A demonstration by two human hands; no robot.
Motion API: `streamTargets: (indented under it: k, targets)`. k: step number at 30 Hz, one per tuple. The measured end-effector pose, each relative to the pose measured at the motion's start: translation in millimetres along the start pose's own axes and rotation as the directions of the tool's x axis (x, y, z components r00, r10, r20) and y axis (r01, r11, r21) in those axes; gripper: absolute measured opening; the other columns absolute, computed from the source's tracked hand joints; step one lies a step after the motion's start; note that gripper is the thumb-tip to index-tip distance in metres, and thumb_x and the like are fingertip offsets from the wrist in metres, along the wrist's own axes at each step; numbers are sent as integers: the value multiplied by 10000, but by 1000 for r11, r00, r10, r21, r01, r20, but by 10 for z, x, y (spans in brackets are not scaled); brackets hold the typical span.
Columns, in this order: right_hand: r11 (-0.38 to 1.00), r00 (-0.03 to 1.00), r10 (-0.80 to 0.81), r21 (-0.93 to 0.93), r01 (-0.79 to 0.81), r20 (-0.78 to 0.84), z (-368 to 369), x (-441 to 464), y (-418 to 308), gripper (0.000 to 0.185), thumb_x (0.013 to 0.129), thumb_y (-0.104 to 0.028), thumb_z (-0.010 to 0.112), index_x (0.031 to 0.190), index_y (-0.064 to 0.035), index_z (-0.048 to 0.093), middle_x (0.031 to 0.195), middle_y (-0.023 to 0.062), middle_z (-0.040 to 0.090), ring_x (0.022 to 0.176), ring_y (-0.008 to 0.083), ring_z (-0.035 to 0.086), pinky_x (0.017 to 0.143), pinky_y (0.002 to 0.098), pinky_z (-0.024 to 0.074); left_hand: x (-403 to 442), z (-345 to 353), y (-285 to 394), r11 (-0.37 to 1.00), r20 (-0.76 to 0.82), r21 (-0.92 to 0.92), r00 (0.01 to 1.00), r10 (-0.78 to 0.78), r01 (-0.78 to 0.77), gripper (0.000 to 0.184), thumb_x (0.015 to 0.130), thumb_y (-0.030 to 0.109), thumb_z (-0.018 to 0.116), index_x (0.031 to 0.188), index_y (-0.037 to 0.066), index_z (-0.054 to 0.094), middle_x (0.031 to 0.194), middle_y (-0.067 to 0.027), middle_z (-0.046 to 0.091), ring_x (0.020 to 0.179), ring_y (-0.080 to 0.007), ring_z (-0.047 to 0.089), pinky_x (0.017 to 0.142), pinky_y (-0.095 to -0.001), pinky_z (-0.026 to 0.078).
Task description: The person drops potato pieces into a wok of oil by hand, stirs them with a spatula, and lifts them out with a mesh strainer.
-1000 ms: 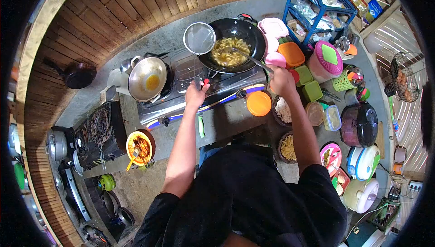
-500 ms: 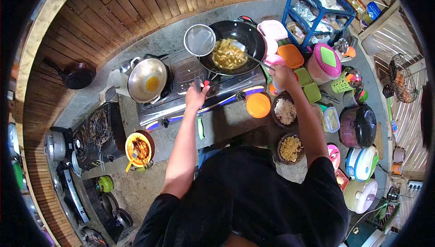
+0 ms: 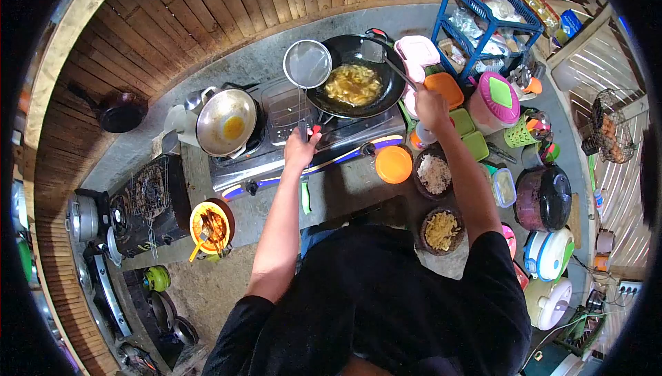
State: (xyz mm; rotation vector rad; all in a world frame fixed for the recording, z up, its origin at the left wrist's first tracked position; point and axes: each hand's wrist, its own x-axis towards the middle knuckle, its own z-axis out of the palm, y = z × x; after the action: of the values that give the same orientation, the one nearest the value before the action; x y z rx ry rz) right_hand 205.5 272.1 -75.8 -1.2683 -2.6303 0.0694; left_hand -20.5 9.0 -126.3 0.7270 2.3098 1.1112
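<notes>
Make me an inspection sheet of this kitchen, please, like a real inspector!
Surface: grey counter bearing a two-burner stove.
Job's things: black wok holding food in liquid; spatula blade towards its far side; strainer overlapping its left rim in view.
Clutter: green containers, pink-lidded tub and dark-lidded pot, right of the stove.
Hands: left hand grips the strainer; right hand grips the spatula.
Cables: cables near a socket strip, lower right.
Surroundings: slatted wall behind; blue rack upper right.

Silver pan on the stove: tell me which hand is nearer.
Left: the left hand is right of the silver pan; the right hand is much farther right, past the wok.
</notes>
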Motion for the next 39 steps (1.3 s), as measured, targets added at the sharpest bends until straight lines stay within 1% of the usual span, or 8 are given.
streamTargets:
  k: [4,6,12,18,25,28,33,39]
  targets:
    - [987,985,-163,7,163,-58,264,59,62,254,904,-191,532,1037,-7,646,805,213,670,777,373,673,662,469,525,67,24,-80,999,0,36,1000,19,-19,332,836,321,725,965,59,566,680,-87,672,580,-195,679,606,-348,508]
    - [946,969,-244,230,230,37,328,42,48,233,899,-180,543,1023,-16,653,822,222,667,803,379,665,701,473,516,64,23,-88,999,0,42,1000,14,-14,329,837,320,724,968,63,566,658,-81,666,579,-196,679,605,-349,507]
    - [827,940,-287,543,147,183,347,-44,-2,283,916,-151,548,1144,5,614,943,230,658,911,383,633,781,427,497,46,15,-59,1000,6,15,1000,17,-17,329,837,308,728,970,60,559,670,-84,667,576,-193,679,594,-346,504]
    - [904,981,-184,383,191,-57,163,-180,-1,325,923,-167,546,1236,-92,589,1005,233,654,912,388,634,787,455,499,6,4,4,1000,0,22,1000,9,-9,330,835,302,735,965,56,556,696,-83,670,568,-189,678,584,-343,509]
    - [998,999,-27,53,25,32,28,-174,22,404,924,-180,513,1328,-165,515,1008,211,659,861,383,648,744,499,506,40,24,-47,1000,4,-2,1000,20,-20,321,837,297,732,965,60,558,705,-87,671,566,-191,678,577,-338,511]
    - [994,994,-79,67,85,-77,210,-180,130,316,902,-155,501,1189,-62,595,850,206,669,842,348,665,769,471,520,33,20,-45,1000,1,1,1000,19,-19,322,838,305,730,967,65,558,708,-91,671,565,-190,676,579,-338,511]
    - [890,934,-247,442,113,259,185,-111,151,274,916,-175,507,1089,-9,639,973,218,669,951,363,646,831,453,500,58,29,-91,1000,6,11,1000,19,-19,326,839,319,726,972,72,561,692,-84,668,565,-185,673,586,-335,507]
    - [783,955,-291,588,201,60,228,-161,87,284,906,-158,543,1136,-19,633,991,218,664,957,371,635,850,439,488,71,32,-87,1000,9,11,1000,4,-4,329,838,319,727,975,68,565,661,-69,663,567,-184,672,596,-341,504]
